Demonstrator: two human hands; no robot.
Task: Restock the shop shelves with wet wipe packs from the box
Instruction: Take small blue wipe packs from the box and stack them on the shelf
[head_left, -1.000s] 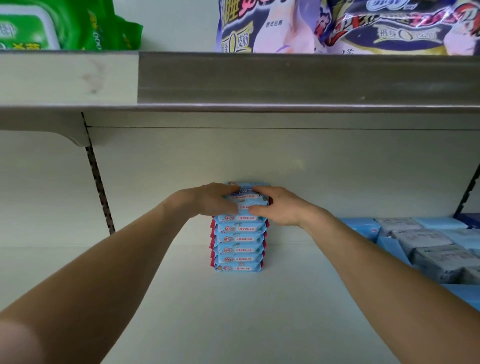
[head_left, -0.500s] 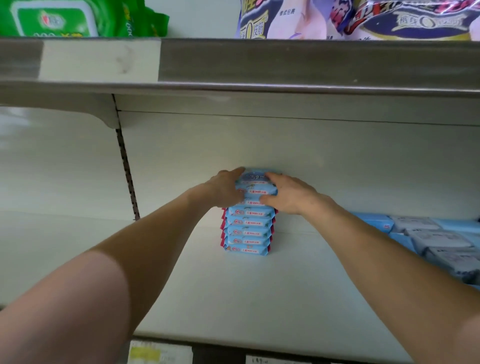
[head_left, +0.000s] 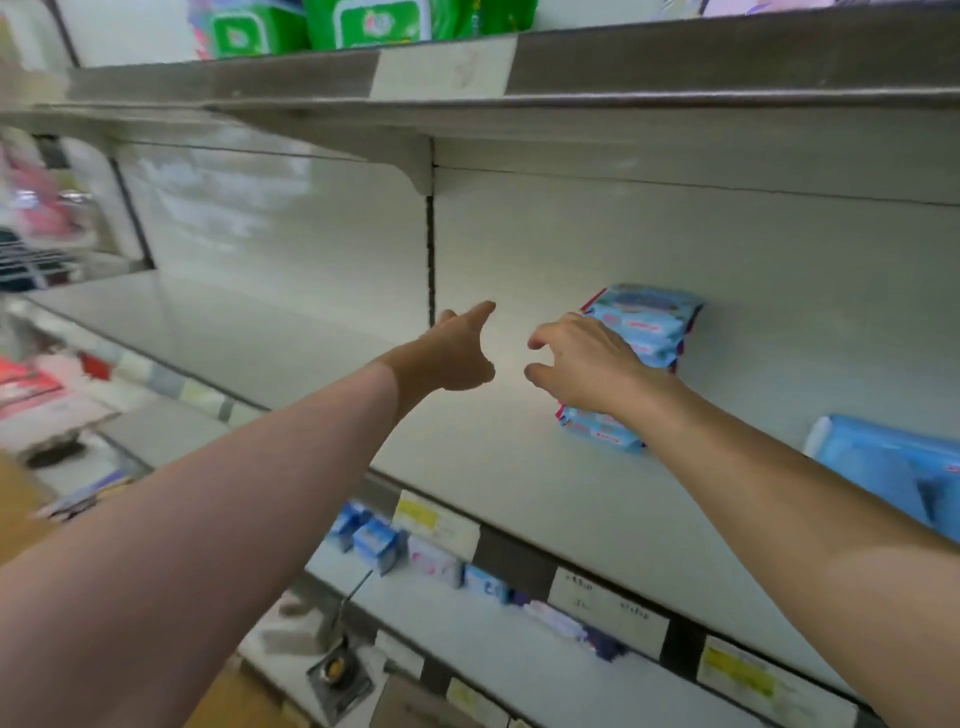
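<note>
So the stack of wet wipe packs (head_left: 641, 317) sits on the shelf (head_left: 467, 441), way back by the back panel (head_left: 779, 291) and right of the shelf's middle. The packs lie flat, one on top of another, and the pile leans a little. The wrappers are light blue with reddish-pink sealed ends, and there's a white strip with red print on each front face. The top pack has some kind of pattern on it, but it's too blurry to read.

The right hand (head_left: 582, 364) is in front of the middle of the stack and hides those packs. Its fingers are loosely curved and its thumb is spread, with nothing between them. Can't tell if the back of the hand touches the pile. The left hand (head_left: 452, 353) hangs in the air just left of it, fingers relaxed, holding nothing. There's a clear gap between the two hands.

Some bigger blue packs (head_left: 893, 467) lie at the shelf's right end. Price labels (head_left: 436, 522) run along its front edge. Green packs (head_left: 374, 23) sit on the upper shelf (head_left: 675, 67).
</note>
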